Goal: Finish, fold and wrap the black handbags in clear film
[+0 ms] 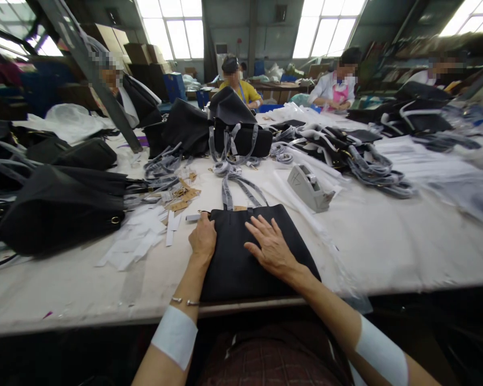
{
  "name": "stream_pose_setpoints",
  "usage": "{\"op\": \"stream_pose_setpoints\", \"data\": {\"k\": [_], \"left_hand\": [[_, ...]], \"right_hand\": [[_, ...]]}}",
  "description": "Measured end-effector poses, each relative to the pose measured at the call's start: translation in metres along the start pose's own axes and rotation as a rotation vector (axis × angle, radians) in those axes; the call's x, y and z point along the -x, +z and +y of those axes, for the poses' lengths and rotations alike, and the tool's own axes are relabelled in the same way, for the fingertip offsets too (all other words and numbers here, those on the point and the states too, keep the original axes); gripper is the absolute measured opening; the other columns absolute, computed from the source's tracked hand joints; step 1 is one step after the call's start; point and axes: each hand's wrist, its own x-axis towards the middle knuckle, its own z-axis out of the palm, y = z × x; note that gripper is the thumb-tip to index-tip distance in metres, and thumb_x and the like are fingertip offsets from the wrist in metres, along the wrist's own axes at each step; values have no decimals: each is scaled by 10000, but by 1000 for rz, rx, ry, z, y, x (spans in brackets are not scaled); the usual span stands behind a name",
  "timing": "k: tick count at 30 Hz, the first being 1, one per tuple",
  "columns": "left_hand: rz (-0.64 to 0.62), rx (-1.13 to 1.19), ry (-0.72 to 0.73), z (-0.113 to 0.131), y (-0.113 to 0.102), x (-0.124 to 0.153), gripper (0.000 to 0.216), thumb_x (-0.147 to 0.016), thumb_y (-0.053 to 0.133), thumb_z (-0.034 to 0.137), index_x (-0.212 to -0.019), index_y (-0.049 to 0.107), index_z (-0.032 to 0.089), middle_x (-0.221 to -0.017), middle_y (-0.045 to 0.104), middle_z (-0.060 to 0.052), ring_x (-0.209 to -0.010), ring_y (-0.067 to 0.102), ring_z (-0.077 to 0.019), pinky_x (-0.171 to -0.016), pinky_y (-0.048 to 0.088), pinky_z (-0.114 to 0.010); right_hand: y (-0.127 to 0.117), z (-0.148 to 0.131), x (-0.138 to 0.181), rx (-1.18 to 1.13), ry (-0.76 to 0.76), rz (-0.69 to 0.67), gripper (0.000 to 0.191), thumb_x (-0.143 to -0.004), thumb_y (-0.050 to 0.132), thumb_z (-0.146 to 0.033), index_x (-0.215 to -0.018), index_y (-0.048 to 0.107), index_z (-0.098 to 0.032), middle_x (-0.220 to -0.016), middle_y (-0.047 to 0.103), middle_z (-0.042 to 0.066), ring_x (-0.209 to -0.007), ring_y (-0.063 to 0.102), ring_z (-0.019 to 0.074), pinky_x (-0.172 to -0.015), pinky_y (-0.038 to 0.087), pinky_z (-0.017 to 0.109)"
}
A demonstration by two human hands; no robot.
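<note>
A black handbag (241, 262) lies flat at the table's front edge, its plastic-wrapped handles (245, 187) stretching away from me. My left hand (203, 236) is closed at the bag's upper left corner, fingers curled around the edge there. Spread flat on the bag's upper face is my right hand (271, 244), its fingers apart and holding nothing. A bit of brown card (240, 208) shows at the bag's top opening. Just left of the left hand, a small white strip (192, 218) pokes out.
A grey tape dispenser (310, 187) stands right of the handles. White paper slips (134, 236) and brown tags (183, 195) lie to the left, beside a large black bag (64, 206). More black bags (239, 126) are piled behind. Several co-workers sit across the table (386, 246).
</note>
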Motion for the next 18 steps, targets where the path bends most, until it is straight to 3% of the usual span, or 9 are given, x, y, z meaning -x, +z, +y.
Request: {"op": "stream_pose_setpoints", "data": {"k": [5,8,12,14,18], "left_hand": [[93,-53,29,-3,-2,0,343,-945,396,250,-1261,503,170,-1203,604,-165,-1051,615,-294,-819,490,-383],[118,-46,231,-3,-3,2,397,-916,419,174,-1301,511,148,-1348,525,-178,-1267,474,-306,-1005,406,-425],[-102,26,595,-11,3,12,459,-926,473,283,-1381,480,226,-1506,400,-95,-1435,248,-285,-1157,183,-502],[-186,28,623,-18,7,17,485,-939,458,356,-1415,444,263,-1542,341,-72,-1448,218,-282,-1155,154,-536],[-232,61,627,-36,4,20,517,-947,442,361,-1453,385,272,-1558,300,-58,-1461,187,-256,-1164,130,-530]], "right_hand": [[37,-5,-5,27,-122,-187,621,-905,473,-593,-1439,423,-278,-1526,376,73,-1436,240,306,-1155,142,569],[46,0,-5,49,-141,-196,642,-900,460,-618,-1455,391,-301,-1536,357,60,-1438,233,309,-1154,145,568],[46,-1,-7,46,-149,-204,653,-901,437,-636,-1453,398,-288,-1528,372,63,-1439,232,303,-1160,133,563],[42,-1,-10,24,-149,-216,662,-898,443,-636,-1450,407,-273,-1525,376,69,-1440,230,302,-1164,131,561],[19,17,-2,-54,-189,-269,589,-898,534,-535,-1411,468,-253,-1493,429,81,-1414,309,269,-1164,217,516]]}}
